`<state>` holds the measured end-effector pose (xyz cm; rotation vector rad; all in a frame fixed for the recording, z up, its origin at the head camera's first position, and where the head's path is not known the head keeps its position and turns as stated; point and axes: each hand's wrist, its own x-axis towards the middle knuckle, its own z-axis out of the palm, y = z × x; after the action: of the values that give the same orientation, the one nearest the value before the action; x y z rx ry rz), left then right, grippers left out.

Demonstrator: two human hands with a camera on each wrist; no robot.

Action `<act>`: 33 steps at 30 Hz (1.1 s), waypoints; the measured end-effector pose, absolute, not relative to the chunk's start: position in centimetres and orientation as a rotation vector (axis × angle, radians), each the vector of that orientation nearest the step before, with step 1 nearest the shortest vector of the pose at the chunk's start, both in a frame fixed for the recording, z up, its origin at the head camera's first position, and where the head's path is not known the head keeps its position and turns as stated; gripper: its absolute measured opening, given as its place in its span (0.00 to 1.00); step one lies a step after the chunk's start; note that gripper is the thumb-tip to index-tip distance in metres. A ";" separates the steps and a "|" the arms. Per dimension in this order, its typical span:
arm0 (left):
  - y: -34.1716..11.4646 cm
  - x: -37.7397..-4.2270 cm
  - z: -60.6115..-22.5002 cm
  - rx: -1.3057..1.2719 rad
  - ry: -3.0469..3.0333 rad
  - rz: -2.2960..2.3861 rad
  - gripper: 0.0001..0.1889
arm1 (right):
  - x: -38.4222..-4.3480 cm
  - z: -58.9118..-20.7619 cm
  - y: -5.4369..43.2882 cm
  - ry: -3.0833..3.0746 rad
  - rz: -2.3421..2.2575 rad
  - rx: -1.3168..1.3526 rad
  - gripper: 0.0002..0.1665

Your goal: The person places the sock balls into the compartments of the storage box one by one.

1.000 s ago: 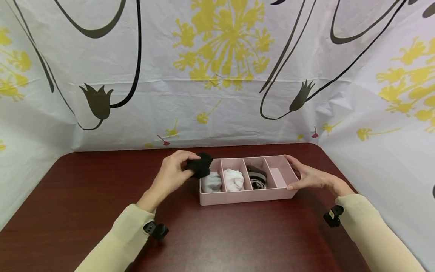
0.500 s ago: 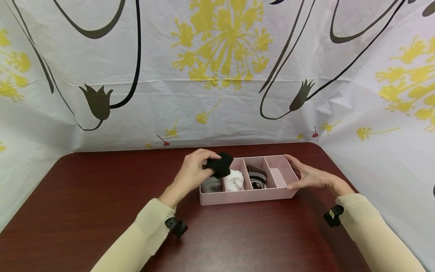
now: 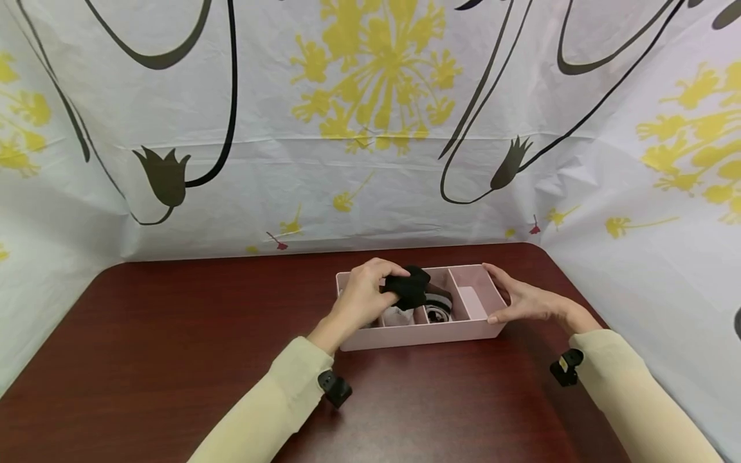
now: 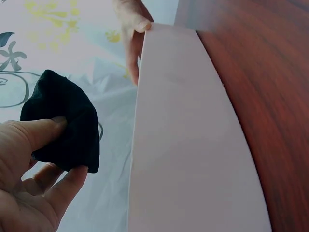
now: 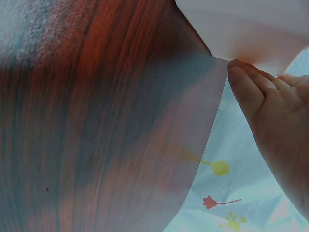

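My left hand (image 3: 365,296) pinches a black folded sock (image 3: 408,287) between thumb and fingers, above the middle of a pale pink divided box (image 3: 428,334). In the left wrist view, the sock (image 4: 67,121) hangs beside the box's long wall (image 4: 181,125), apart from it. My right hand (image 3: 528,303) holds the box's right end, thumb at the front corner and fingers at the back. A white sock (image 3: 398,316) is partly hidden under the left hand. To its right, a striped rolled sock (image 3: 439,308) fills another compartment. The rightmost compartment (image 3: 475,302) shows its bare floor.
The box stands on a dark red-brown wooden table (image 3: 173,347), near its back edge. A white sheet (image 3: 255,116) with yellow and grey flower prints hangs behind and at both sides. Black wrist cameras (image 3: 334,388) are worn on both sleeves.
My left hand has carried the black sock to the right, from the box's left end to above its middle, covering the grey and white socks. The right hand and box stay put.
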<state>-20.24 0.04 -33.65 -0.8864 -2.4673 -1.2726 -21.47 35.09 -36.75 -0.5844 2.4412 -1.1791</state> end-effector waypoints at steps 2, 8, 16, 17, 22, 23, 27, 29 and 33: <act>0.7 -20.1 -33.6 -0.896 -2.477 -1.287 0.15 | -21.4 -36.7 35.1 2.447 -1.172 -0.582 0.65; 3.0 -20.0 -33.2 -0.918 -2.492 -1.276 0.15 | -21.5 -36.6 35.0 2.437 -1.157 -0.577 0.66; 5.8 -19.8 -32.8 -0.877 -2.559 -1.265 0.14 | -21.4 -36.6 35.0 2.469 -1.104 -0.545 0.65; 6.1 -19.8 -32.8 -0.872 -2.563 -1.260 0.14 | -21.3 -36.5 34.9 2.475 -1.098 -0.545 0.65; 7.1 -19.8 -33.3 -0.863 -2.573 -1.219 0.15 | -21.3 -36.6 34.9 2.490 -1.080 -0.549 0.66; 7.3 -19.9 -33.4 -0.864 -2.577 -1.211 0.15 | -21.3 -36.6 34.9 2.490 -1.079 -0.550 0.66; 7.8 -20.1 -33.6 -0.852 -2.604 -1.174 0.16 | -21.3 -36.6 34.8 2.479 -1.088 -0.547 0.66; 8.0 -20.3 -33.6 -0.838 -2.621 -1.173 0.15 | -21.3 -36.5 34.8 2.474 -1.095 -0.548 0.66; 8.6 -20.5 -33.7 -0.807 -2.676 -1.180 0.15 | -21.2 -36.6 34.8 2.461 -1.107 -0.538 0.66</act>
<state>-20.54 8.60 -33.73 -0.8066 -2.6763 -1.1801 -21.18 34.81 -36.56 -0.5378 2.4605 -1.1070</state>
